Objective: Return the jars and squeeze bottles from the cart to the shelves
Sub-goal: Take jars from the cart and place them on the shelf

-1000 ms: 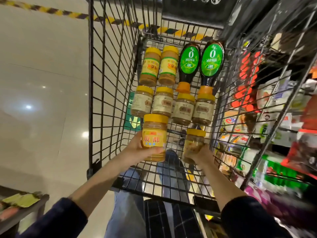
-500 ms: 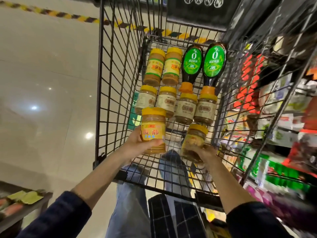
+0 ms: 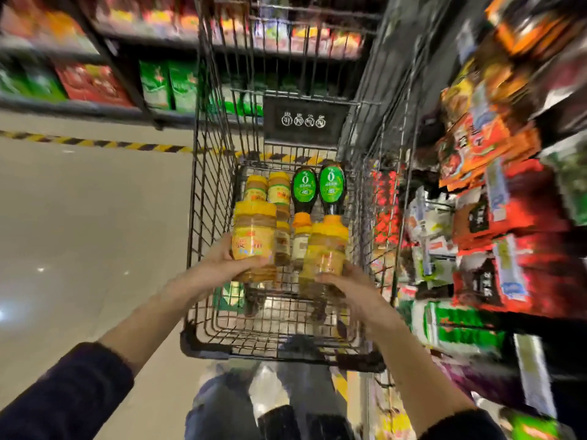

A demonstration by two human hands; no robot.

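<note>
My left hand grips a yellow-lidded jar with a yellow label, held upright above the wire cart. My right hand grips a second yellow-lidded jar beside it. Down in the cart lie two dark squeeze bottles with green labels, two yellow-lidded jars at the back left, and more small jars partly hidden behind the held ones.
Shelves packed with red, orange and green packets run close along the cart's right side. More shelving with green and red packs stands ahead. Pale floor with a yellow-black stripe lies to the left.
Both hands have lifted their jars up out of the cart floor. My view has tilted up, bringing the far shelves into sight.
</note>
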